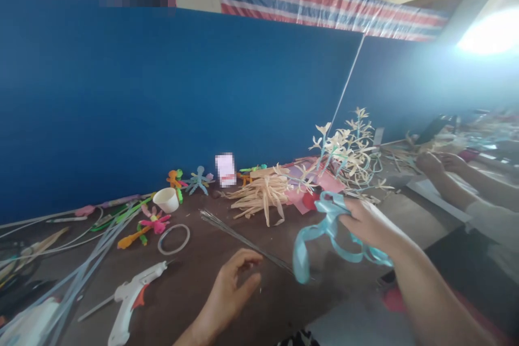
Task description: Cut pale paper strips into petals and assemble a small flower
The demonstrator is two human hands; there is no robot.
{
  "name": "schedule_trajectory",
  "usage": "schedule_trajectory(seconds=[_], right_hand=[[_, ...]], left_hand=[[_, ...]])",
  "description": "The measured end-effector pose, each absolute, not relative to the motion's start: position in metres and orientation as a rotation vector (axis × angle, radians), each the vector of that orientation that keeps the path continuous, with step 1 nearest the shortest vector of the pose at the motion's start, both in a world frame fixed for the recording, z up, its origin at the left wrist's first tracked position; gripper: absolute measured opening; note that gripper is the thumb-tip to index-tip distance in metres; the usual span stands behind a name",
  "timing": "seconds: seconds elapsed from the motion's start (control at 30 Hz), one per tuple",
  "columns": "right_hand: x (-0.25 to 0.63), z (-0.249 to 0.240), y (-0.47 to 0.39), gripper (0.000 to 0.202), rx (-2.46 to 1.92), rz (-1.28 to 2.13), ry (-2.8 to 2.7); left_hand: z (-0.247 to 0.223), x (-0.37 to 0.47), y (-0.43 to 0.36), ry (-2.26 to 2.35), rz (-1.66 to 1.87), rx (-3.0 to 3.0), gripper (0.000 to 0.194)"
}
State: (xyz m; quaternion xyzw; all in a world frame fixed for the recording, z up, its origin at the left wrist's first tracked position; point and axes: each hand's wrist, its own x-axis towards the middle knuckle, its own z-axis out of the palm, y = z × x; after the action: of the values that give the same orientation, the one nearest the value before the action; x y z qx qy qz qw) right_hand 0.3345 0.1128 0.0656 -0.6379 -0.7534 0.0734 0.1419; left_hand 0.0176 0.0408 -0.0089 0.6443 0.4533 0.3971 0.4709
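Observation:
A bundle of light blue ribbon (327, 227) hangs in loops from my right hand (363, 221), whose fingers are closed round it above the right part of the table. My left hand (233, 289) hovers over the brown tabletop with its fingers curved and apart, nothing between them. Just beyond it lies a bunch of thin metal wires (243, 239), its near end close to the dangling ribbon. Behind the wires rests a pile of pale, straw-coloured strips (263, 194). Cream artificial flowers (344, 146) on light blue stems stand to the right of that pile.
A white glue gun (132, 297) with an orange trigger lies at the left. Nearby are a roll of clear tape (173, 239), a white cup (166, 200) and colourful fuzzy figures (154, 221). Blue panels (162, 92) border the far edge. Another person's hands (440, 165) work at right.

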Motion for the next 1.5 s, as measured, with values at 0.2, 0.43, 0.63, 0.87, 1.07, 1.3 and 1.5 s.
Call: schedule_trajectory(seconds=[0.2, 0.43, 0.63, 0.87, 1.07, 1.3, 1.5], right_hand=[[0.34, -0.001, 0.128, 0.029, -2.379, -0.086, -1.928], [0.334, -0.035, 0.122, 0.027, -2.061, 0.242, -2.289], [0.289, -0.028, 0.119, 0.023, -1.804, 0.187, -2.25], [0.219, -0.047, 0.152, 0.03, -1.738, 0.227, -2.209], [0.194, -0.055, 0.189, 0.032, -1.905, 0.302, -2.055], [0.188, -0.059, 0.197, 0.02, -1.806, 0.765, -1.85], [0.202, -0.036, 0.183, 0.035, -1.487, 1.198, -1.763]], left_hand=[[-0.04, -0.001, 0.033, 1.259, 0.807, 1.487, 0.019], [-0.064, -0.031, 0.021, 1.373, 0.841, 1.38, 0.025], [-0.08, -0.042, 0.014, 1.501, 0.871, 1.376, 0.026], [-0.076, -0.037, 0.006, 1.502, 0.835, 1.569, 0.023], [-0.072, -0.035, -0.003, 1.509, 0.857, 1.657, 0.02], [-0.068, -0.036, -0.003, 1.515, 0.905, 1.665, 0.018], [-0.063, -0.028, 0.016, 1.469, 0.943, 1.481, 0.024]])
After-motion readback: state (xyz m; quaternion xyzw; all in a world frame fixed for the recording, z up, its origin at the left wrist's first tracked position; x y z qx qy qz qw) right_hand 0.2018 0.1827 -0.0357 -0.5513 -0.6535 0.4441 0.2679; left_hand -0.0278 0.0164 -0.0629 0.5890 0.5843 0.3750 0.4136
